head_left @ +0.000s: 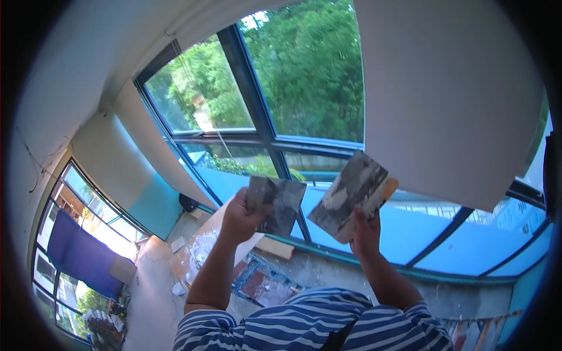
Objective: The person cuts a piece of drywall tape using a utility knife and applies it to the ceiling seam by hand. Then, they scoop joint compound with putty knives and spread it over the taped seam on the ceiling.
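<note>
Both my hands are raised in front of the window. My left hand is closed on a grey rectangular metal plate with darker smears, held by its left side. My right hand grips a wide flat scraper, tilted up to the right. Pale putty streaks its grey blade, and a tan edge shows along its right side. A gap separates the two tools. Fingers on the far side of each tool are hidden.
Dark-framed windows run ahead, and a large pale panel hangs at the right. Below lie a wooden block, a stained blue-edged board and a white-smeared sheet. A purple cloth hangs at the left.
</note>
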Demonstrator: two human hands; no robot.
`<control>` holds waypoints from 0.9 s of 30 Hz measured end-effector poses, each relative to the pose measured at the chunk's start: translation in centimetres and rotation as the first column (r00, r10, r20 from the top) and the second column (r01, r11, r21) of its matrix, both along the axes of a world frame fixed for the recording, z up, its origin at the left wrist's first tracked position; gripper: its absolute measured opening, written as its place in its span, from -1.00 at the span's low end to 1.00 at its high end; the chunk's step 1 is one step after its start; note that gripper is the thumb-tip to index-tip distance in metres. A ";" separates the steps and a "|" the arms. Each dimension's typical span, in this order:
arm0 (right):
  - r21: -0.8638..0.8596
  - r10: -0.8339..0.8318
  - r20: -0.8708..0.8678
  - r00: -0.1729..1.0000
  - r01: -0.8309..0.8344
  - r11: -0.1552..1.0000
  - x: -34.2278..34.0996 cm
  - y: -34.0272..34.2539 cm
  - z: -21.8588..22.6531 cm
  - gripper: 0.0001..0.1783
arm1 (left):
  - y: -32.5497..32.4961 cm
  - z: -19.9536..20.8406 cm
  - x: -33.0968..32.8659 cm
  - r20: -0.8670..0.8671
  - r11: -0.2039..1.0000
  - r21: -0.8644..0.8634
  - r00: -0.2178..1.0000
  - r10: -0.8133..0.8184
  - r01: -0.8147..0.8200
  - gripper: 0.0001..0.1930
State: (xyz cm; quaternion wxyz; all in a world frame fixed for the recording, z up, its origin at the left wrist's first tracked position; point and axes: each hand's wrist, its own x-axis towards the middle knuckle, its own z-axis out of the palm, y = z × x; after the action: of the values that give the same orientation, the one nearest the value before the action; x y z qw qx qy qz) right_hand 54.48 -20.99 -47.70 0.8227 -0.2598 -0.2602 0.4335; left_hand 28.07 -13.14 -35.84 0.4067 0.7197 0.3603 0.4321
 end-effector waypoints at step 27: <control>0.115 -0.054 0.081 0.995 0.045 0.992 -2.8 3.6 -2.6 -0.31 | 10.1 38.5 -7.2 0.683 0.110 0.697 0.703 0.199 -0.708 -0.50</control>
State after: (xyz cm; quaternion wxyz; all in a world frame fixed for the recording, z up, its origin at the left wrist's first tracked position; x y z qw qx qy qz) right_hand 51.64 -17.42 -50.31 0.8349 -0.2372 -0.3120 0.3864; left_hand 20.90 -3.09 2.64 -0.1912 0.5429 0.1443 0.8049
